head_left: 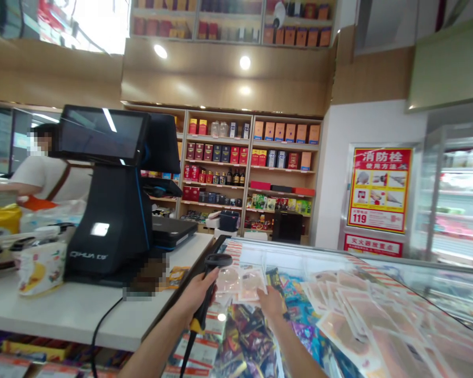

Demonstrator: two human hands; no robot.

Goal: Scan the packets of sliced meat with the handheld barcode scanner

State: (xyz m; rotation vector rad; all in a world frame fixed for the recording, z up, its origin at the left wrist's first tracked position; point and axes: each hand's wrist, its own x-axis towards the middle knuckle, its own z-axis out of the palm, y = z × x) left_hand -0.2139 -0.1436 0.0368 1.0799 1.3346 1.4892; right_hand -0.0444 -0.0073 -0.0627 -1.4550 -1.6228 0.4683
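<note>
The left hand (197,296) has its fingers wrapped round the handle of a black-and-yellow scanner (217,261). The right hand's (271,303) fingers pinch the near edge of a clear flat packet (252,283), which is above the glass top of a display case (299,257), just right of the scanner's head. Inside the case, under the glass, are many colourful wrapped packs (244,333); on top, to the right, spreads a pile of similar packets (378,315). On the white desk (47,315) at left stands a fruit-patterned tub (41,268), its contents unclear. Behind, a shelving unit (286,179) holds boxes and bottles.
</note>
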